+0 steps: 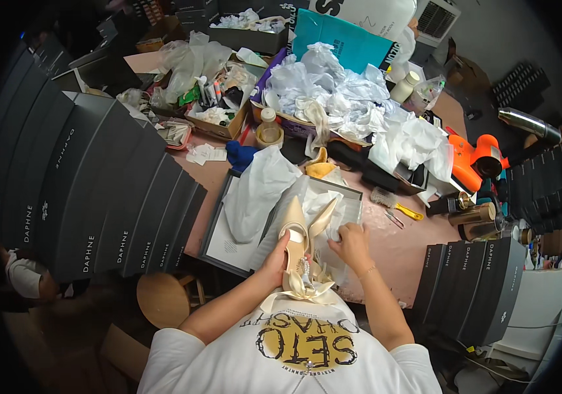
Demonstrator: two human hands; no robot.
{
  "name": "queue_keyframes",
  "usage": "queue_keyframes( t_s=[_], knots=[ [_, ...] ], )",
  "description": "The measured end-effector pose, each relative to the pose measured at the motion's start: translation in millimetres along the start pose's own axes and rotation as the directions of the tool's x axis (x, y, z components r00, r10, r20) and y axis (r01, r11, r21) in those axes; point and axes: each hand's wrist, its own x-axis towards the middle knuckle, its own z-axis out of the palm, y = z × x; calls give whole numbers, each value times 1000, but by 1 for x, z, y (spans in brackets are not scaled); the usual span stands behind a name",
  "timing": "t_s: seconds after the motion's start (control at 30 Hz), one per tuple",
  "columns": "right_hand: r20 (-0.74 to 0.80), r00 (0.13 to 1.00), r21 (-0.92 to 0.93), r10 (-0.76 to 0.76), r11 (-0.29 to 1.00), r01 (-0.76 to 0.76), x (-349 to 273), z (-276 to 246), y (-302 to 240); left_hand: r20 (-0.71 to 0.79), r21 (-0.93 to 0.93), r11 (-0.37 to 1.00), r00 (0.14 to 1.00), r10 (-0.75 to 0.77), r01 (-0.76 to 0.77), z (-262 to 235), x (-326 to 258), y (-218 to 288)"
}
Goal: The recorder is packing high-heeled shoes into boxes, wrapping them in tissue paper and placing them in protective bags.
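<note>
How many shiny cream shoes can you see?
2. One cream shoe with a bow is in the left hand, over the open box. The other cream shoe lies beside it on white paper, near the right hand. More may be hidden.

Shoe [296,231], centre frame: cream satin-like upper, soft sheen; bow [300,289] of the same glossy cloth, with a small sparkling trim above it.
Tissue paper [258,187], centre: white, thin, crumpled, matt.
Open box [218,226] under it: grey card, matt.
Stacked boxes [97,190], left: dark grey card, smooth, slight sheen.
Tabletop [405,246]: pinkish, matt, smooth.
Heat gun [474,157], right: orange plastic, glossy.
Stool [163,299], lower left: bare wood, smooth seat.
Bag [343,39], top: teal, smooth.
</note>
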Motion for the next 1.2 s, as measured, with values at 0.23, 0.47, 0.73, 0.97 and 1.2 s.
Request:
queue_keyframes(
  t_s=[0.23, 0.47, 0.73, 0.97, 1.2],
  knots=[
    [-89, 978, 484, -190, 849, 209, -8, -37, -60, 63, 23, 994, 993, 103, -104, 30, 4, -1],
    [-64, 987, 619, -145, 770, 154, -4, -40, -53, 195, 32, 984, 967, 166, -175, 23, 2, 1],
    [-266, 947, 545, -178, 783, 300, -14, -28, -92, 151, -51, 959, 947, 284, -279, 32, -14, -5],
    [-397, 882, 93, -253, 945, 313, -6, -8, -57, 158, 101, 968, 964, 213, -231, 24, 1, -25],
    [-387, 922, 498, 24, 847, 187, 3, -3, -56, 217, 199, 972, 973, 81, -125, 32, 10, -13]
  ],
)
